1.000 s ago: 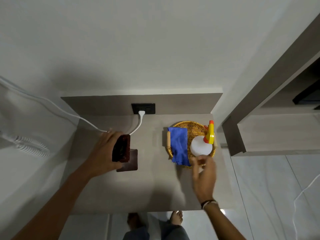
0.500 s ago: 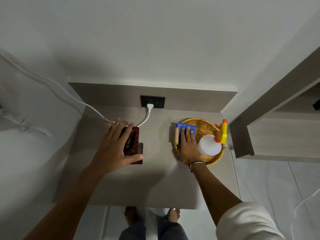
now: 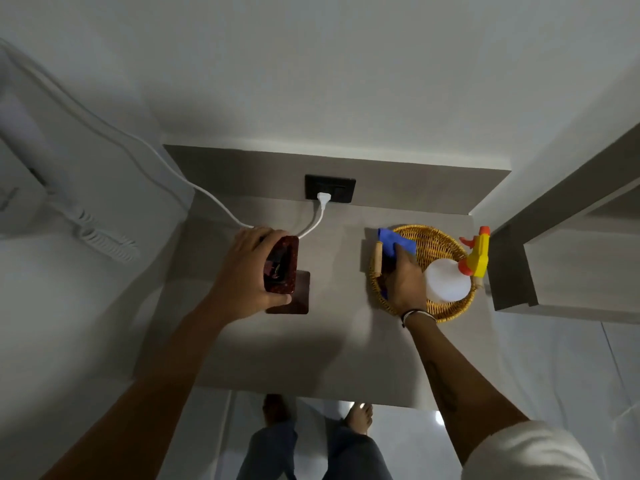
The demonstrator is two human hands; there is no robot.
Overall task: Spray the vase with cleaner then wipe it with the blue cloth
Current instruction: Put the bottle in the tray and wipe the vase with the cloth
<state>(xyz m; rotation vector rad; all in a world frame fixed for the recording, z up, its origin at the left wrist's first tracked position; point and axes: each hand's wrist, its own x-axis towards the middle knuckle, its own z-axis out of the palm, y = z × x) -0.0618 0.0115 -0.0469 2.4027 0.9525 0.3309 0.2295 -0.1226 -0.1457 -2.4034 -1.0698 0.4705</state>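
Observation:
A dark red rectangular vase (image 3: 281,265) stands on the grey table (image 3: 277,348), seen from above, with its base showing below its rim. My left hand (image 3: 244,275) wraps around its left side and holds it. At the right, a wicker basket (image 3: 440,244) holds the blue cloth (image 3: 394,244) and a white spray bottle (image 3: 448,280) with a yellow and orange trigger head. My right hand (image 3: 403,282) is in the basket's left half, fingers closed on the bunched blue cloth. The bottle sits just right of that hand, untouched.
A black wall socket (image 3: 330,188) with a white plug and cable (image 3: 207,194) sits behind the vase. A grey cabinet (image 3: 568,258) stands close to the basket's right. My bare feet show on the tiled floor (image 3: 554,375) below the table's front edge.
My right hand reached into the basket, lay flat on the blue cloth, and now its fingers bunch the cloth. My left hand stayed on the vase.

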